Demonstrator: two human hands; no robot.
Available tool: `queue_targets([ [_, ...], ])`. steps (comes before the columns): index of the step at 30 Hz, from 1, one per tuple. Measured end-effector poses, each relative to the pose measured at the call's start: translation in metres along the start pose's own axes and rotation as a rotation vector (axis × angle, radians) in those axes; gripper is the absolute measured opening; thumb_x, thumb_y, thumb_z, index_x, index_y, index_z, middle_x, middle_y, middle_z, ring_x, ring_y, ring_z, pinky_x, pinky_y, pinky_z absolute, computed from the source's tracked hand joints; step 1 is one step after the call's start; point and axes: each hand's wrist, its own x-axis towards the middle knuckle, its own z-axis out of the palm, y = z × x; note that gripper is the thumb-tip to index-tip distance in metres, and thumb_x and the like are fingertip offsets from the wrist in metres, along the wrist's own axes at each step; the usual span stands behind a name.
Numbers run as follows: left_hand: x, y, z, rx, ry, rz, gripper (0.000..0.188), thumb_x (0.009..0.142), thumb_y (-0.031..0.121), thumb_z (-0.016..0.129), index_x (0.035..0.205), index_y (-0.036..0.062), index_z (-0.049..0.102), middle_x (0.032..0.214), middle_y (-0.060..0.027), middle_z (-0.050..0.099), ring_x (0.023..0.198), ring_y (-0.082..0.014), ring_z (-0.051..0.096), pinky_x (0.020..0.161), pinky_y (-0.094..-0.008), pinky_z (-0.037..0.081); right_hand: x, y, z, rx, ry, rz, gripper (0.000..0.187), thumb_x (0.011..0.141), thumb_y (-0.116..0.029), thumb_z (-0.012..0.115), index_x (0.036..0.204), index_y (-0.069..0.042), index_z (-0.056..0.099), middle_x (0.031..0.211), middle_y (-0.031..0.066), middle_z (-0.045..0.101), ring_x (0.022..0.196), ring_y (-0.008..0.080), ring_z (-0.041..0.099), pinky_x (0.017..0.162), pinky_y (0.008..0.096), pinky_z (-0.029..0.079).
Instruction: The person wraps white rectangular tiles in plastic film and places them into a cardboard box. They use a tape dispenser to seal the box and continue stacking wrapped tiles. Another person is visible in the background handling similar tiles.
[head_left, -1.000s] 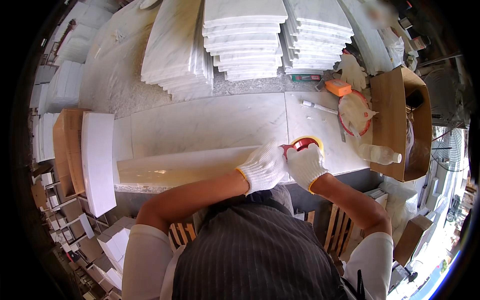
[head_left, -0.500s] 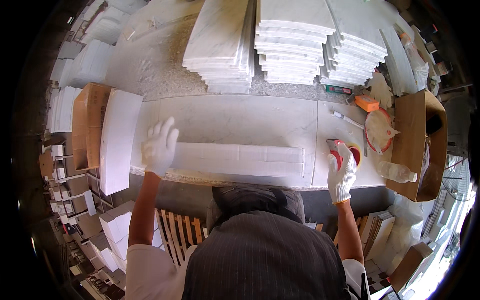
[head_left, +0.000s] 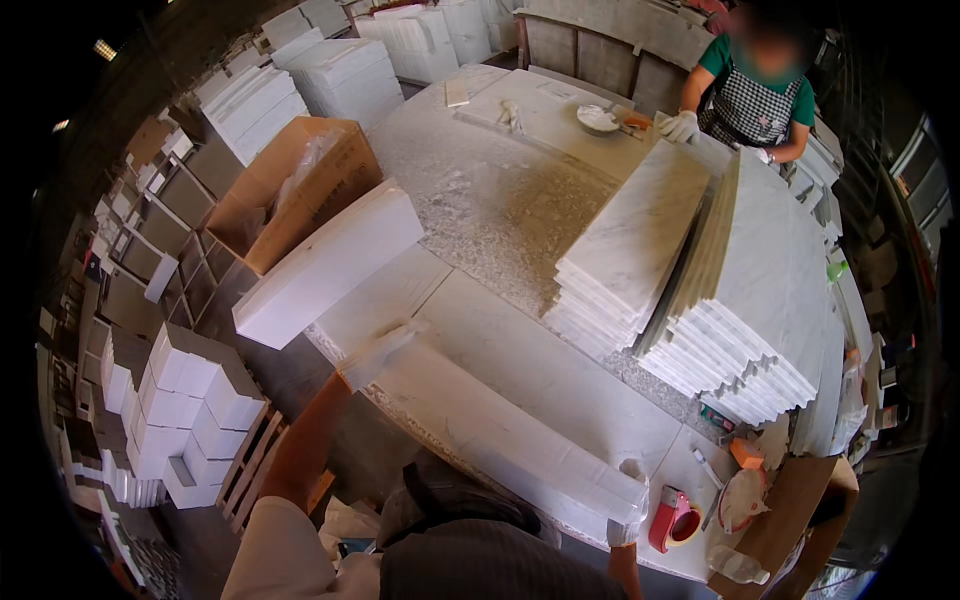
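A long white box (head_left: 500, 418) with taped ends lies between my two gloved hands along the table's near edge. At its left end is my left hand (head_left: 380, 355), blurred by motion, its fingers over the end. My right hand (head_left: 628, 500) grips the opposite end, the fingers partly hidden against the box. Just right of that hand, a red tape dispenser (head_left: 672, 520) with a roll of tape rests on the table, apart from my fingers.
Another white box (head_left: 330, 262) and an open cardboard box (head_left: 345, 165) stand left. Stacked marble slabs (head_left: 630, 250) fill the right. A co-worker (head_left: 755, 100) stands beyond them. A plastic bottle (head_left: 738, 565), orange box (head_left: 745, 453), marker (head_left: 707, 467) and cardboard box (head_left: 795, 510) sit at lower right.
My right hand has let go of the tape dispenser and moved to the long box's right end. My left hand has come onto its left end. The view has swung left and up, showing the co-worker.
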Motion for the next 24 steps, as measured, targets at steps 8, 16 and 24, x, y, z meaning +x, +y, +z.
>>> queue_targets([
  [8, 0.005, -0.021, -0.009, -0.188, 0.093, -0.105, 0.024, 0.099, 0.022, 0.058, 0.110, 0.0036, 0.069, 0.105, 0.0002, 0.065, 0.103, -0.0097, 0.057, 0.094, -0.0263, 0.044, -0.005, -0.029, 0.030, -0.607, -0.093, -0.225, 0.034, 0.101, -0.035, 0.052, 0.114, -0.005, 0.060, 0.112, 0.0082, 0.064, 0.112, 0.0206, 0.059, 0.100, 0.0373, 0.048],
  [16, 0.011, -0.017, -0.026, -0.213, 0.013, -0.010, 0.020, 0.096, 0.023, 0.063, 0.100, 0.0042, 0.067, 0.090, 0.0018, 0.060, 0.087, -0.0073, 0.054, 0.079, -0.0248, 0.045, -0.014, -0.040, 0.095, 0.020, 0.377, 0.234, 0.026, 0.101, -0.033, 0.051, 0.095, -0.009, 0.058, 0.093, 0.0057, 0.060, 0.099, 0.0197, 0.058, 0.089, 0.0347, 0.049],
  [24, -0.043, -0.002, -0.149, -0.575, 0.366, -0.216, 0.021, 0.094, 0.020, 0.063, 0.102, 0.0007, 0.067, 0.093, -0.0027, 0.065, 0.090, -0.0118, 0.059, 0.083, -0.0270, 0.046, 0.040, -0.036, 0.233, 0.337, 0.057, 0.384, 0.041, 0.099, -0.029, 0.050, 0.063, -0.018, 0.033, 0.061, -0.0003, 0.035, 0.067, 0.0175, 0.041, 0.062, 0.0305, 0.039],
])
